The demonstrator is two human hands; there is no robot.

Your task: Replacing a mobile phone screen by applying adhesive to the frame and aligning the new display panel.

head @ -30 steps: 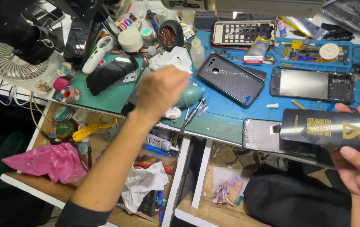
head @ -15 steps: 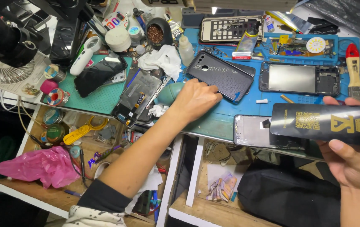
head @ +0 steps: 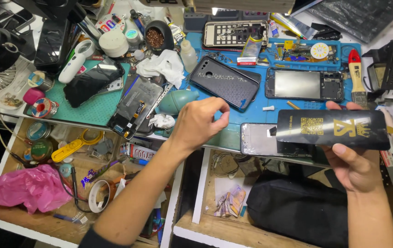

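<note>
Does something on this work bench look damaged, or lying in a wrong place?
Yes. The phone frame below the right hand's black packet has a rough, chipped left edge. A dismantled screen lies askew, overhanging the green mat. The left hand hovers empty nearby.

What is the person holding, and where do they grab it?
The right hand holds a flat black packet by its long edges, thumb below, fingertips above. The left hand holds nothing visible.

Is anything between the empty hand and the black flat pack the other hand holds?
Nothing visible. The left hand hovers empty over the blue mat, and the gap to the black pack in the right hand is open. Only a phone frame lies below it.
</note>
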